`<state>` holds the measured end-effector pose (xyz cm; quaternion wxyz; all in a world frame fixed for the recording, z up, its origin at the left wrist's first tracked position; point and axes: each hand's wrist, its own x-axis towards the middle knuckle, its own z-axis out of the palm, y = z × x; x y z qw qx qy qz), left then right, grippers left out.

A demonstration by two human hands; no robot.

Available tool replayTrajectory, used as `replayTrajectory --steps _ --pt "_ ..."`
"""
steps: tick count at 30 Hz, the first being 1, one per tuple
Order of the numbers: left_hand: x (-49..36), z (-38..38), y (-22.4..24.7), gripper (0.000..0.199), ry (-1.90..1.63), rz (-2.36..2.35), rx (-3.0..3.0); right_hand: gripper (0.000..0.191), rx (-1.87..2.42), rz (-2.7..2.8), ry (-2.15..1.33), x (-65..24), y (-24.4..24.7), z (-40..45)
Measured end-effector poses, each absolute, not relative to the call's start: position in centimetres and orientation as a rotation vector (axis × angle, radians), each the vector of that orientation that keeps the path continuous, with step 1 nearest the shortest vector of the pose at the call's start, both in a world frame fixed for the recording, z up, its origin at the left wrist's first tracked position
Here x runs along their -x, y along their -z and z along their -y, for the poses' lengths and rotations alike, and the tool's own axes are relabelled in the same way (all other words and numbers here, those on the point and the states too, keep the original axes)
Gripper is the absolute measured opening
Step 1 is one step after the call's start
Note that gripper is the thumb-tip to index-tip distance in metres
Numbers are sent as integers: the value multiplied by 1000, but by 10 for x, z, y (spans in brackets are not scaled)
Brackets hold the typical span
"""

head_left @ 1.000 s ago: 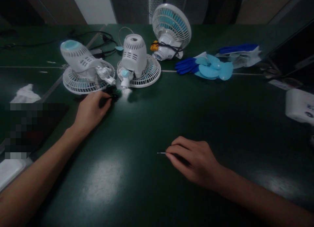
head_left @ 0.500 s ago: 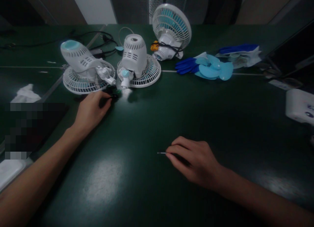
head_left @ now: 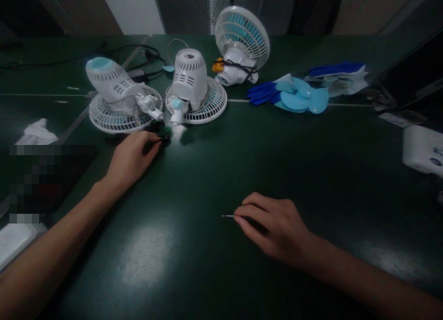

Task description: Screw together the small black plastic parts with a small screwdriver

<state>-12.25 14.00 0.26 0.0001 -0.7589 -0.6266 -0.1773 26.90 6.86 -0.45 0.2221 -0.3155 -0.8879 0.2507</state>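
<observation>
A white case (head_left: pixel 17 239) sat at the near left edge beside the left forearm, with a crumpled white cloth (head_left: pixel 37 131) farther off. The left fan (head_left: pixel 116 87) lay grille down, its housing tilted left and its white joint overhanging the spot just beyond the left hand (head_left: pixel 133 156). That hand had thumb and forefinger pinched on a small dark piece (head_left: pixel 166 138), too blurred to identify, near the joint. Just right, the middle fan (head_left: pixel 189 75) lay grille down too, its clamp-like end blocking the far side. The far fan (head_left: pixel 242 40) leaned behind. Nearer, the right hand (head_left: pixel 275 227), loosely curled, pinched a thin metal rod (head_left: pixel 227 215) over the green table (head_left: pixel 207 274), tip pointing left. Far right were blue gloves (head_left: pixel 263 94), pale-blue blades (head_left: pixel 298 100) and a white box (head_left: pixel 420 149).
</observation>
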Motion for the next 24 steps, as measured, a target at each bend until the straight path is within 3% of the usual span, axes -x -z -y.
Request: replayTrajectory --steps 12,24 --pt "10 -70 -8 13 641 1008 3270 11 871 2439 -636 -267 4 -68" --pt "14 -71 -1 19 671 889 3340 12 872 2434 -662 -267 4 -68"
